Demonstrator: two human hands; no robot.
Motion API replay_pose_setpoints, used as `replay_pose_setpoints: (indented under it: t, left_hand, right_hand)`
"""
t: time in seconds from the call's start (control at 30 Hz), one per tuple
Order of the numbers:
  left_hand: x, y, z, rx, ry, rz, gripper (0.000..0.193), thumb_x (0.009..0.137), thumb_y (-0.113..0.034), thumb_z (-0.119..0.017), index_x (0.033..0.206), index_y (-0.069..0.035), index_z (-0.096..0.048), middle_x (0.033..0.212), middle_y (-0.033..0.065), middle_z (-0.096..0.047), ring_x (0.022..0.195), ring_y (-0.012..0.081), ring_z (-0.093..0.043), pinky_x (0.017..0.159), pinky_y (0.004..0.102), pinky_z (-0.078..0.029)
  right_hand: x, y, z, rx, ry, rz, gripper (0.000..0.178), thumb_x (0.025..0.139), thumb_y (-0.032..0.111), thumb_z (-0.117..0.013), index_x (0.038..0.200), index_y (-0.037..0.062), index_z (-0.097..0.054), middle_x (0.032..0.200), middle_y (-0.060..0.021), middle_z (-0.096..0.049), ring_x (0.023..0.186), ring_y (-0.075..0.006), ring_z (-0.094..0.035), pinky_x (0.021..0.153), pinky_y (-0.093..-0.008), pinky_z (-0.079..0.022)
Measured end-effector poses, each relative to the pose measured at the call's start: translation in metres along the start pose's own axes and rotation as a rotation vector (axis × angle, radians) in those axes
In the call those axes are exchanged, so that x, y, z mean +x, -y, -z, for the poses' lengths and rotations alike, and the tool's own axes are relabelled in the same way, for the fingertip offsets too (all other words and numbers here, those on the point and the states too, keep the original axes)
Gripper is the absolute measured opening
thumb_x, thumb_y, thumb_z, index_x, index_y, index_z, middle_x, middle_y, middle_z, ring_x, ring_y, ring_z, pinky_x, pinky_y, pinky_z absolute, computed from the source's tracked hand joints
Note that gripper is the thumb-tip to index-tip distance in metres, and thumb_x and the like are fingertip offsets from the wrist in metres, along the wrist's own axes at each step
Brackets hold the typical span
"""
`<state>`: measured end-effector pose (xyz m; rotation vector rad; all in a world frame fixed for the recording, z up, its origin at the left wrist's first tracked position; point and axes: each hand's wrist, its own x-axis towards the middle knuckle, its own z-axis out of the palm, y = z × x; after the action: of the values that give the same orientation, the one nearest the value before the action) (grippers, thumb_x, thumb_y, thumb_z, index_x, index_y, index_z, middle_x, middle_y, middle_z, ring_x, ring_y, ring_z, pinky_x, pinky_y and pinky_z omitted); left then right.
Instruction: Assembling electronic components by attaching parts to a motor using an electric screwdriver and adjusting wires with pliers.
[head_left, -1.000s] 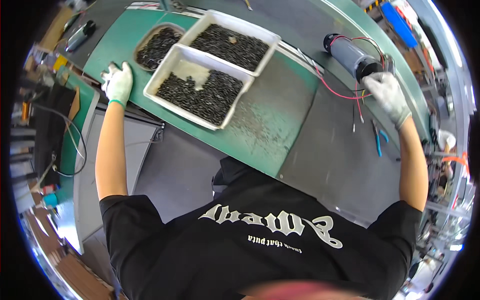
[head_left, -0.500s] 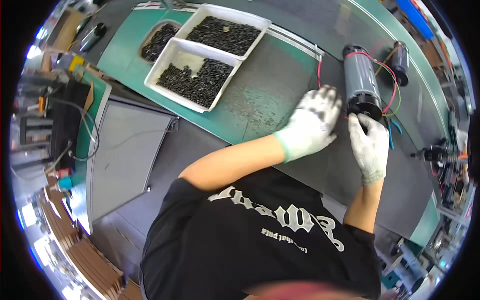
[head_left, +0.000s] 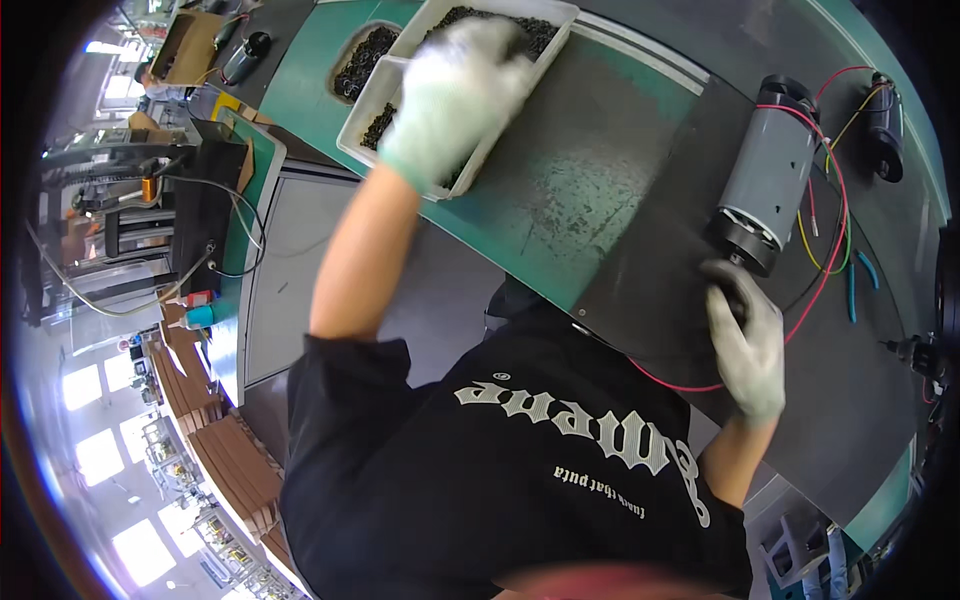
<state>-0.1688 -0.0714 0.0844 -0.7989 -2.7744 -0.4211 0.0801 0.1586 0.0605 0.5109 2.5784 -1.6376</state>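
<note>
My left hand [head_left: 455, 105], in a white glove with a grey palm, is over two white trays [head_left: 487, 165] of small black parts [head_left: 378, 128]. Motion blurs its fingers, so I cannot see whether they hold anything. A grey cylindrical motor [head_left: 768, 165] with black ends lies on the dark mat to the right. Just off its near end, by the short shaft, is my gloved right hand [head_left: 750, 350]. Its dark-tipped fingers are curled toward the thumb; what they hold, if anything, is hidden. A red wire [head_left: 680, 386] loops past this hand from the motor's side.
A smaller black motor [head_left: 884, 130] lies at the far right with wires. Blue-handled pliers [head_left: 862, 285] rest right of the grey motor. Another tool [head_left: 915, 352] is at the right edge. A round recess [head_left: 365, 62] left of the trays holds more black parts.
My left hand has swung left from beside the motor to the trays. My right hand has drawn slightly off the motor's end. A red wire now loops toward me; the view has shifted.
</note>
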Motion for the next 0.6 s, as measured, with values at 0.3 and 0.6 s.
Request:
replay_pose_setpoints:
  t: [0.3, 0.6]
  left_hand:
    - [0.086, 0.077, -0.054, 0.165, 0.174, -0.063, 0.03, 0.084, -0.027, -0.061, 0.104, -0.005, -0.066, 0.101, 0.021, -0.067, 0.1, 0.0354, -0.063, 0.088, 0.0415, -0.049]
    - [0.09, 0.095, -0.056, 0.165, 0.012, -0.257, 0.037, 0.081, -0.025, -0.059, 0.111, -0.002, -0.06, 0.103, 0.0248, -0.064, 0.1, 0.04, -0.06, 0.089, 0.0443, -0.048]
  right_hand:
    - [-0.065, -0.063, 0.117, -0.011, -1.176, 0.318, 0.03, 0.097, 0.015, -0.046, 0.114, -0.0061, -0.059, 0.1, -0.0138, -0.065, 0.088, -0.0197, -0.061, 0.076, -0.0301, -0.048]
    - [-0.028, -0.087, 0.211, -0.295, -1.474, 0.47, 0.049, 0.083, 0.013, -0.072, 0.125, -0.0006, -0.052, 0.116, -0.0094, -0.06, 0.108, -0.02, -0.054, 0.101, -0.0338, -0.04]
